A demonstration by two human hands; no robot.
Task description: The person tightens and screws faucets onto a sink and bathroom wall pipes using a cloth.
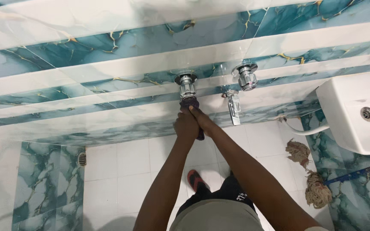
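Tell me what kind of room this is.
Most likely a bathroom or washroom. A white basin is mounted on the teal marbled wall tiles, chrome taps stick out of the wall, and a floor drain sits in the corner. Both hands hold a dark cloth at one tap.

Both arms stretch straight out to the chrome tap (186, 87) — left hand (186, 125) closed just below it, right hand (202, 119) alongside, fingers extended and touching its lower end — wrists pressed close together.
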